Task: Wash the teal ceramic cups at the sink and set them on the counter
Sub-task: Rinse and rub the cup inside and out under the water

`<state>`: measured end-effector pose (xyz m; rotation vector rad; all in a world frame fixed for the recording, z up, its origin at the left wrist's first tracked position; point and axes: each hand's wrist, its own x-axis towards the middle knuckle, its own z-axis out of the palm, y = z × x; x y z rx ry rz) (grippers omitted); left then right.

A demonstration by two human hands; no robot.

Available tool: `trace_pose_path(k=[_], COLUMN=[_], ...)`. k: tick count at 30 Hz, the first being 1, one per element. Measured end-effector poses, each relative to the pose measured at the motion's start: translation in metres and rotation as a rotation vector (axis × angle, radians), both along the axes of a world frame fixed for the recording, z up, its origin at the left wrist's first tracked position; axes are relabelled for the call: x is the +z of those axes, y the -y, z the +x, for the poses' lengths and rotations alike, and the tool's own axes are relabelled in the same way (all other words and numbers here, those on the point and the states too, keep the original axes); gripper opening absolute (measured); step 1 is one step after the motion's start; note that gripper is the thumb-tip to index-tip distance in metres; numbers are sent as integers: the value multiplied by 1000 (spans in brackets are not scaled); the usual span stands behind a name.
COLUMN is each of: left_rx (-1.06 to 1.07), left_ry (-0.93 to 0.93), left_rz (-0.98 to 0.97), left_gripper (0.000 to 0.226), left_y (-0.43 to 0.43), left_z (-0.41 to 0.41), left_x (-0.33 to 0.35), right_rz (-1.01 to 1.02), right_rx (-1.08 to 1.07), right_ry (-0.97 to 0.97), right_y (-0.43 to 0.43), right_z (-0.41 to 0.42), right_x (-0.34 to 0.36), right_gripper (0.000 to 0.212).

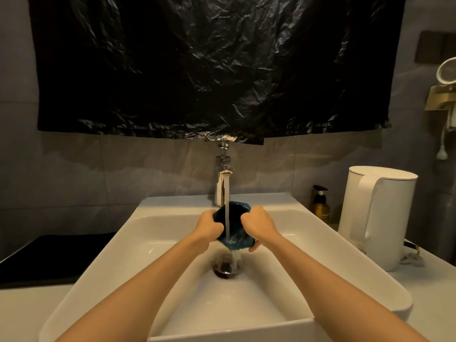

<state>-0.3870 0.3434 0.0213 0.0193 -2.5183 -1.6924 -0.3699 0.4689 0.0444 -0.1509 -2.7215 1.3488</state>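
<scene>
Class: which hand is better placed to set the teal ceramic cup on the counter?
Probably left: left hand grips the teal ceramic cup nearest the flat black mat; a tall white kettle crowds the right.

One teal cup (232, 224) is in view. Two hands show, one left hand (208, 229) and one right hand (259, 224), along with two bare forearms. There is one white sink (148, 233), set on one counter (431, 292). It has one chrome faucet (220, 186), one stream of water (227, 193) and one drain (225, 269). To the right on the counter stand two things: one white kettle (377, 213) and one amber pump bottle (320, 206). To the left lies one black mat (49, 257). The wall carries five things: one black plastic sheet (209, 70), one dark panel (434, 49), one round white fitting (446, 71), one brass-coloured bracket (439, 98) and one hanging white cord (443, 144).
</scene>
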Motion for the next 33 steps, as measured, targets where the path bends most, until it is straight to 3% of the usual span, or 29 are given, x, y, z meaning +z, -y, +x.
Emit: trace_pose_path(k=[3, 8, 11, 13, 16, 18, 20, 24, 29, 31, 33], left_rx=[20, 276, 292, 226, 95, 55, 59, 171, 311, 296, 212], left_ry=[-28, -299, -336, -239, -54, 31, 85, 35, -219, -226, -156], left_rz=[83, -401, -507, -422, 3, 290, 420, 265, -261, -293, -119], left_gripper=[42, 19, 22, 18, 31, 42, 39, 26, 30, 33, 36], left_y=[-3, 13, 17, 12, 1, -5, -10, -7, 17, 18, 12], left_z=[-3, 5, 3, 0, 0, -1, -2, -5, 1, 1, 1], left_x=[-2, 3, 5, 3, 2, 5, 6, -3, 2, 5, 6], right_rz=[-73, -73, -72, -16, 29, -107, -263, -322, -176, -206, -265], right_rx=[-38, 95, 96, 26, -85, -132, -161, -18, 179, 194, 138], right_ry=[-26, -46, -70, -91, -113, -94, -79, -45, 43, 48, 10], right_y=[0, 15, 20, 16, 7, 4, 4, 11, 11, 13, 12], right_z=[1, 5, 7, 6, 1, -5, -12, -14, -8, -8, -9], right_x=[1, 1, 3, 4, 3, 2, 0, -2, -4, -6, -6], right_gripper=[30, 23, 22, 20, 20, 26, 31, 32, 35, 32, 30])
